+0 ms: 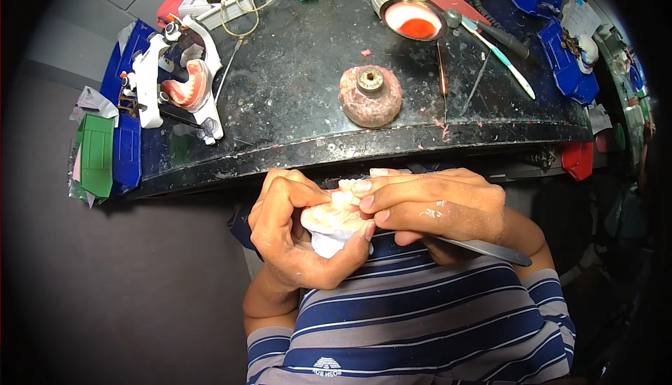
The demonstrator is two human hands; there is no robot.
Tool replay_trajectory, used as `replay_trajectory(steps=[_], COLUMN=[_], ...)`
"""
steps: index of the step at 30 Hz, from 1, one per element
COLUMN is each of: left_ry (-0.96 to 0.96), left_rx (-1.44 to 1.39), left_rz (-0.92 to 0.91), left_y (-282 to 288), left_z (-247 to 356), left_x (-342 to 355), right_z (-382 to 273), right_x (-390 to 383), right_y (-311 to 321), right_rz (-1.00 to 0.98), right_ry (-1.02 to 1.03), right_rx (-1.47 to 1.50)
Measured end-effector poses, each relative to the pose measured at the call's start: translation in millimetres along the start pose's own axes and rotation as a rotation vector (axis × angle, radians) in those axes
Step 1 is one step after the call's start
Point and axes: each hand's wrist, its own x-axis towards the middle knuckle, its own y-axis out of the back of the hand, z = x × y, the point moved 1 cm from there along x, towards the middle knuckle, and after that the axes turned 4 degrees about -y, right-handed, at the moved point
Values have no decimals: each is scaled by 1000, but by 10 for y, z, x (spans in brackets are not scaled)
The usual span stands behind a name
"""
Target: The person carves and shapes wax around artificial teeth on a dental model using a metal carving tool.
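Observation:
Above my lap, just in front of the bench edge, my left hand [283,238] is closed around a white plaster dental cast [329,245]. The upper side of the cast is pale pinkish, with light teeth at its far edge. My right hand [448,206] reaches in from the right, its fingertips pressed together against those teeth. A flat metal tool handle [500,250] is tucked under the fingers of this hand and sticks out to the right. The tool's other end is hidden by the hand. Whether the right fingertips also pinch something small cannot be told.
A pink-crusted round burner [371,101] stands on the dark bench [294,91]. Behind it is a pan of red wax [418,29]. A toothbrush [505,61] and thin tools lie rightward. At left stands a white articulator [148,94] with a pink denture [187,89]. Blue bins [570,63] flank the bench.

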Motion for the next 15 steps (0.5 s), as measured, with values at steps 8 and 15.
replay_trajectory(steps=[8,15], left_ry=[34,113], left_rx=[-43,-217], left_rz=[-21,-46], left_y=[18,20], left_z=[-29,-6], left_x=[-7,36], right_z=[52,44], right_x=[-22,-40], right_y=[-35,-30], right_rz=[8,-8], right_ry=[17,-12], right_rx=[-12,12])
